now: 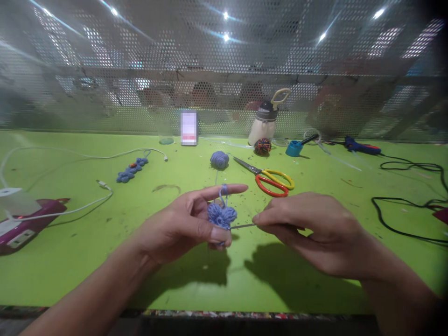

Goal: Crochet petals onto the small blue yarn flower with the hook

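My left hand (189, 219) pinches a small blue crocheted flower (224, 215) between thumb and fingers. Blue yarn is looped round its outstretched index finger and runs back to a ball of blue yarn (220, 160) on the table. My right hand (311, 224) grips a thin metal crochet hook (243, 226), whose tip meets the lower right edge of the flower. The hook's handle is mostly hidden inside the fingers. Both hands are held above the green table (168, 289).
Scissors (268, 178) with red and yellow handles lie behind the hands. A crocheted blue strip (132, 170), white cables and a purple power strip (35, 224) are on the left. Farther back stand a phone (189, 128), bottle (262, 126), multicoloured yarn ball (262, 147) and glue gun (362, 146).
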